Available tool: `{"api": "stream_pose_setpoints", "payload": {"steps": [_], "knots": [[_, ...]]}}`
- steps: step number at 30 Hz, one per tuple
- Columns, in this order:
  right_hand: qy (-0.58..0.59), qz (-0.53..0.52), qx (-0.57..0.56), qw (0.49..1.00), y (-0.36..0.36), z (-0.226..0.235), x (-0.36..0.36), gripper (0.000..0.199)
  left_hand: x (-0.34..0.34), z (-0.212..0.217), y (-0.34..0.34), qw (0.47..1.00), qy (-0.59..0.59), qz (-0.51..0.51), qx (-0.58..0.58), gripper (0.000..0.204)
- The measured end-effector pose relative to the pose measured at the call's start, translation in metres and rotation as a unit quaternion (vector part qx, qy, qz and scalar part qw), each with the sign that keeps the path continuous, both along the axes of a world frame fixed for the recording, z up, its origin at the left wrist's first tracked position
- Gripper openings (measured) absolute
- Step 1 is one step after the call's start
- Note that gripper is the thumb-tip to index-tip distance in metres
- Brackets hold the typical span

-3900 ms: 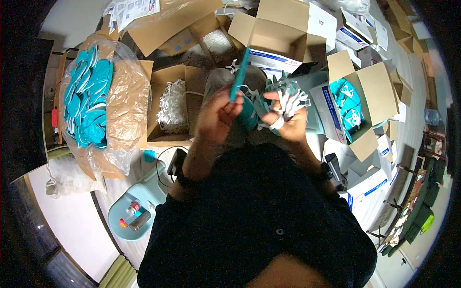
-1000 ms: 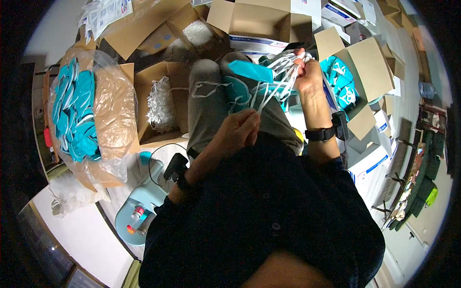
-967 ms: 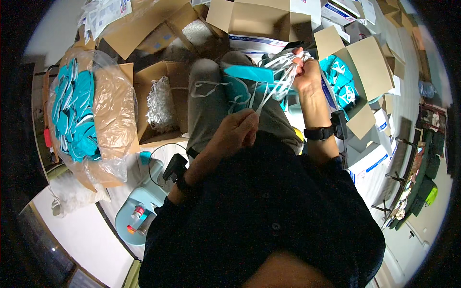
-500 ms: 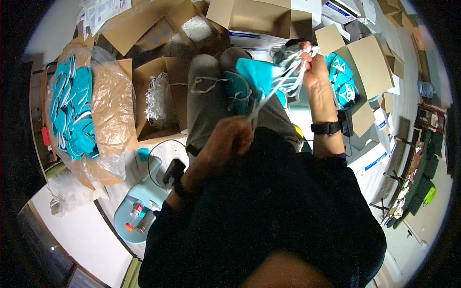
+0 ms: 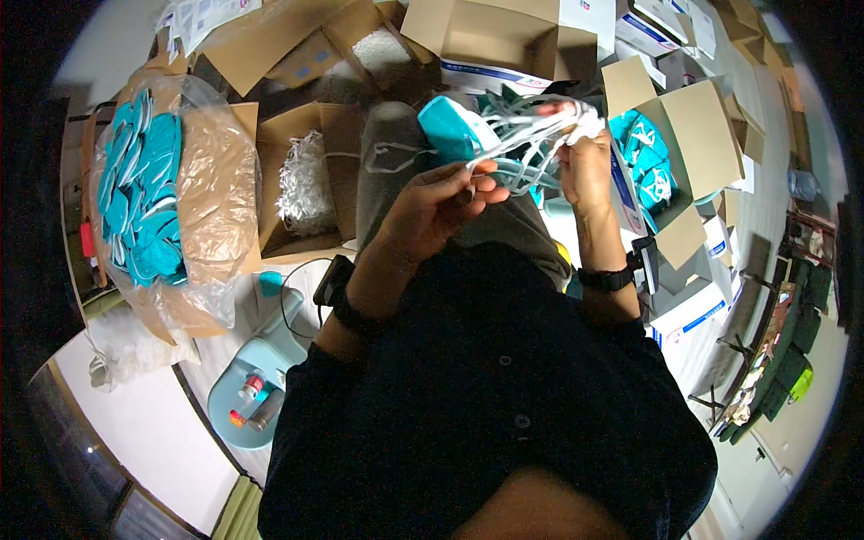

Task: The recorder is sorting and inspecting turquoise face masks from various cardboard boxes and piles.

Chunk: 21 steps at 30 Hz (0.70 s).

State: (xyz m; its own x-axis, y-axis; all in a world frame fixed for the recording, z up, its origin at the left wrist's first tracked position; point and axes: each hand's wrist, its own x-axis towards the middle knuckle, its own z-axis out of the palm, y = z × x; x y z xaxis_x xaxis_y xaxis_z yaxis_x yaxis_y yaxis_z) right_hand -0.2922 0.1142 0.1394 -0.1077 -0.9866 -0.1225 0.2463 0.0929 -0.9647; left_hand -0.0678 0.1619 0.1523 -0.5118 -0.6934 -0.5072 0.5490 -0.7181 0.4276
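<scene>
Over my lap, my right hand (image 5: pixel 583 162) is closed round a thick bunch of white elastic straps (image 5: pixel 540 126). A teal cup-shaped face mask (image 5: pixel 445 126) with a white inner side hangs from these straps, left of that hand. More teal pieces show behind the straps, partly covered. My left hand (image 5: pixel 443 200) is palm up below the mask, its fingers half curled, with thumb and forefinger pinching the end of a strap. A loose white strap (image 5: pixel 391 160) lies across my left knee.
At left, a plastic-lined carton (image 5: pixel 211 180) holds a heap of teal masks (image 5: pixel 144 198). Beside it, a box (image 5: pixel 270 144) contains white straps (image 5: pixel 301 184). Strapped teal masks (image 5: pixel 643 157) fill a box at right. A blue stool (image 5: pixel 238 405) carries bottles. Open cartons (image 5: pixel 504 40) stand ahead.
My left hand has moved forward and turned palm up, nearer the mask. The mask has shifted left, and the straps between my hands hang looser. My right hand has lowered slightly.
</scene>
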Motion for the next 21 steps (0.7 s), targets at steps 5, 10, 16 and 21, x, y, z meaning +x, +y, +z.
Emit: {"api": "stream_pose_setpoints", "payload": {"steps": [5,10,16,21], "knots": [[-0.185,-0.059,-0.045,0.980,0.005,0.008,-0.003,0.007,0.010,-0.020,0.005,0.998,0.009,0.055,0.030,0.026],[-0.090,-0.068,-0.015,0.993,0.013,0.009,-0.021,0.020,0.037,-0.061,-0.022,0.995,-0.047,0.091,-0.017,0.034],[-0.081,-0.074,0.004,0.994,0.025,0.002,-0.026,0.032,0.056,-0.050,-0.144,0.967,-0.192,0.147,-0.081,0.055],[-0.082,-0.070,0.024,0.994,0.040,-0.007,-0.042,0.028,0.048,-0.067,-0.141,0.748,-0.524,-0.097,-0.395,0.055]]}}
